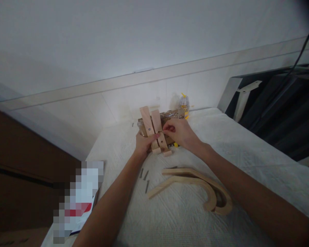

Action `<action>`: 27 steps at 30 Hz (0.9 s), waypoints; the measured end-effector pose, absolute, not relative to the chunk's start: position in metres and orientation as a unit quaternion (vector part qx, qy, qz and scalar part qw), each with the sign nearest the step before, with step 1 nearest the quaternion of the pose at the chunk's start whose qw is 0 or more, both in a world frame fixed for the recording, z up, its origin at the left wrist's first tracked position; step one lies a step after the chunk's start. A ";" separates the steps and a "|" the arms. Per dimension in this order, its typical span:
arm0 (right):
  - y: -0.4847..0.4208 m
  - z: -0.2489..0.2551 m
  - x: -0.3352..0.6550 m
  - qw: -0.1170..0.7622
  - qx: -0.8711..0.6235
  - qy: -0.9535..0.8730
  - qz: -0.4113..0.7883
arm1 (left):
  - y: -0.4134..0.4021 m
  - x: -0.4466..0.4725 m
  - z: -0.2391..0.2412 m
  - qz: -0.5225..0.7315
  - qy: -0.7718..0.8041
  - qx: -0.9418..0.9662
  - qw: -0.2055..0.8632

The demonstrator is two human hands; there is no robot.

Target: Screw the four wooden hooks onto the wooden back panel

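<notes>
My left hand (143, 143) is closed around a pair of light wooden pieces (156, 121), its thumb laid across their front. The pieces stand side by side, tilted, with small feet at the lower end. A bolt head or metal insert (149, 129) shows in the left piece, and a dark hole in the right one. At the right piece, my right hand (179, 132) pinches something small and thin, too small to name, beside a hole. Behind the wood lies a brown cardboard box (173, 114) with clear plastic on it.
Two curved wooden pieces (180, 180) lie nearer on the white cloth (247, 151), with several screws (146, 175) to their left. A clear bottle with yellow parts (184, 104) stands by the wall. A partly pixelated flat object (86, 192) lies left; a dark panel (280, 99) stands right.
</notes>
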State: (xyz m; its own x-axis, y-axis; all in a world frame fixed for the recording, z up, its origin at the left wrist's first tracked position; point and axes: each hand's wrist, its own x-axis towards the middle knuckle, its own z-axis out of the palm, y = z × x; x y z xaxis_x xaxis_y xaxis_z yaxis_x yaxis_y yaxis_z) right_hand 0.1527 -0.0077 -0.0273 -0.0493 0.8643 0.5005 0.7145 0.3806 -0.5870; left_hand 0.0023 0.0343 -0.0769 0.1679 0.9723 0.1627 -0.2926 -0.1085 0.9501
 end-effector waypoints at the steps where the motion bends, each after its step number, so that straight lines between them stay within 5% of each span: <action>1: -0.009 -0.027 0.151 0.418 -0.549 -0.718 0.089 | 0.034 0.002 -0.077 0.548 0.334 0.503 0.579; 27: -0.011 -0.032 0.130 0.480 -0.562 -0.657 0.148 | 0.038 0.002 -0.079 0.547 0.328 0.522 0.567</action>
State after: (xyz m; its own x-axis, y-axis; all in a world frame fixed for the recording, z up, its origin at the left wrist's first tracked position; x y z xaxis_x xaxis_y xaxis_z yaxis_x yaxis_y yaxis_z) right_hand 0.1301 -0.0108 -0.0324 0.0925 0.8804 0.4652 0.5965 0.3251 -0.7339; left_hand 0.0022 0.0378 -0.0792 0.1873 0.9620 0.1987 -0.2766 -0.1425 0.9504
